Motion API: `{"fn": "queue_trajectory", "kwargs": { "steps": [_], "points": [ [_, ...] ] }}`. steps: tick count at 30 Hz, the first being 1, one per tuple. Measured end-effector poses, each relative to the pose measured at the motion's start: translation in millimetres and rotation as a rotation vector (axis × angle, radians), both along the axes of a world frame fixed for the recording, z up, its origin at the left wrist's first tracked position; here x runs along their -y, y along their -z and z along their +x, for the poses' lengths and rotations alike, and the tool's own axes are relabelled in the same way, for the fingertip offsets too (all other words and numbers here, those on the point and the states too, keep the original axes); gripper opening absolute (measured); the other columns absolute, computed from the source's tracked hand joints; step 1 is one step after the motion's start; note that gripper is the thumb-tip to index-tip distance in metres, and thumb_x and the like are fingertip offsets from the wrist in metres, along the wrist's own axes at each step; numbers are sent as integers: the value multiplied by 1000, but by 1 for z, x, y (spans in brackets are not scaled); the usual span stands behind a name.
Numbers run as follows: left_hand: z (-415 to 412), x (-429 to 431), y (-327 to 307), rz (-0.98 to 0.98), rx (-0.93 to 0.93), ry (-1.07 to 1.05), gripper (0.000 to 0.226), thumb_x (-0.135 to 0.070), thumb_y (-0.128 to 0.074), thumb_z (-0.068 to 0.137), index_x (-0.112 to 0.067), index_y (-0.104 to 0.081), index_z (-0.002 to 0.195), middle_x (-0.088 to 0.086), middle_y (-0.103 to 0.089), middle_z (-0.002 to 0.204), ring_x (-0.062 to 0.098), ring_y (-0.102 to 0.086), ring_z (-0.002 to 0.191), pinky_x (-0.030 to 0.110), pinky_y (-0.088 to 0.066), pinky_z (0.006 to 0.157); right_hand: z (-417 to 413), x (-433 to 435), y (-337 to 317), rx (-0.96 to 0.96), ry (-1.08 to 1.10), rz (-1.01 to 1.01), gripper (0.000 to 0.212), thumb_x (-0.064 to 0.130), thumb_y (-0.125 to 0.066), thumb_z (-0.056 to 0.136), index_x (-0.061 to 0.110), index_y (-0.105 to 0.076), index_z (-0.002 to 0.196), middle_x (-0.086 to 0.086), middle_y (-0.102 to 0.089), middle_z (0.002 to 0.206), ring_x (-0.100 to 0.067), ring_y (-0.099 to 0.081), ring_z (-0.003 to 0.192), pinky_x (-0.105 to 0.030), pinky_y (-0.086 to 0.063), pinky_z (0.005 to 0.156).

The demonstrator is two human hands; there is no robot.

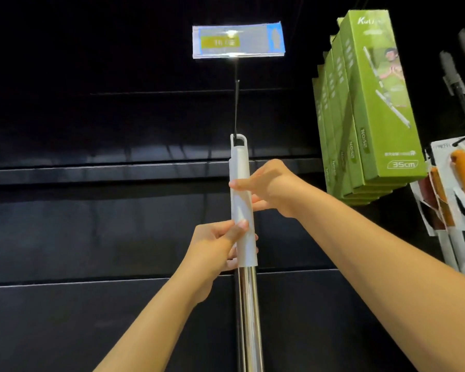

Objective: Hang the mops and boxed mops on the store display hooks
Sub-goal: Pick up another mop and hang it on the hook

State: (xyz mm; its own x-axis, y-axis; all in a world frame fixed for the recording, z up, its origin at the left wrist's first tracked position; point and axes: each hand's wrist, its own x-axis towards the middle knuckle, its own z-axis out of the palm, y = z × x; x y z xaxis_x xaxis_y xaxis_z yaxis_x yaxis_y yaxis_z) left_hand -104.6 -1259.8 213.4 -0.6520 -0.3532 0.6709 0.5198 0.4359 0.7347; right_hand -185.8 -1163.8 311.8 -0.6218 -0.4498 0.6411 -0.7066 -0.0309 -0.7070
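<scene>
**Chrome mop shaft (249, 304) lifted to a display hook (236, 108)**

Shaft rises between both forearms into a white grip sleeve (240, 183). Left hand (215, 248) clasps the sleeve's lower end; right hand (273, 189) clasps it higher, thumb across the front. Hanging loop (239, 136) meets the hook's end below the price tag (238, 41); the wire appears to enter it. Step: hanging this mop. Next move likely needs the loop pushed back along the hook before either grasp loosens. Boxed mops (373, 103) hang at right.
</scene>
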Motion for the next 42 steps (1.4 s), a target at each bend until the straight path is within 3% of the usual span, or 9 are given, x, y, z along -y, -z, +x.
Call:
{"fn": "queue_trajectory", "kwargs": {
  "steps": [6,11,14,17,20,22,31,38,42],
  "points": [
    [-7,6,-3,26,49,-64,33,-36,-62,91,-16,-67,117,3,-76,99,19,-74,88,34,-61,79,-7,4,0,70,-95,-25,62,28,-83,76,4,-53,124,-11,-70,94,-24,-74,76,-42,-61,79],
    [-8,7,-9,150,101,-156,29,-33,-72,85,-10,-70,103,11,-74,97,25,-75,78,33,-61,65,-6,9,0,52,-12,14,52,27,-80,80,5,-53,119,-11,-69,94,-25,-72,70,-32,-58,55],
    [-9,9,-10,165,78,-257,27,-33,-77,80,-7,-73,88,11,-75,87,22,-75,66,28,-59,54,-7,10,-2,59,7,31,49,26,-80,80,5,-53,115,-13,-70,93,-26,-73,70,-33,-58,55],
    [-18,13,-6,136,61,-388,26,-38,-78,79,-13,-73,85,5,-75,87,19,-74,75,36,-62,68,-10,17,2,3,84,48,44,24,-79,81,4,-51,107,-14,-67,98,-27,-70,71,-36,-59,55],
    [-26,21,2,103,71,-478,42,-42,-78,78,-17,-70,109,0,-68,111,24,-65,102,45,-56,86,-18,26,19,-22,141,158,42,23,-77,82,7,-46,106,-16,-64,100,-25,-65,71,-36,-57,54],
    [-29,24,7,158,102,-449,63,-45,-78,77,-14,-59,128,3,-59,128,28,-59,114,43,-54,82,-25,28,29,46,80,135,43,23,-77,82,7,-46,107,-19,-66,107,-27,-65,78,-34,-56,52],
    [-35,20,11,128,108,-511,69,-48,-70,83,-15,-46,139,6,-51,139,23,-51,116,44,-49,97,-40,34,38,-3,72,82,57,35,-74,84,4,-49,126,-14,-60,120,-30,-63,106,-35,-51,72],
    [-28,6,7,-147,272,-785,71,-54,-53,93,-16,-31,149,7,-48,143,23,-55,112,32,-43,80,-30,32,74,-70,109,194,61,52,-50,95,3,-45,130,-15,-57,125,-27,-59,105,-34,-49,80],
    [-18,11,42,-425,310,-923,77,-60,-49,92,-18,-25,152,9,-45,146,29,-44,132,41,-45,100,-32,17,132,-96,176,242,80,71,-39,88,8,-36,138,-11,-58,122,-28,-58,109,-44,-52,91]
  ]
}}
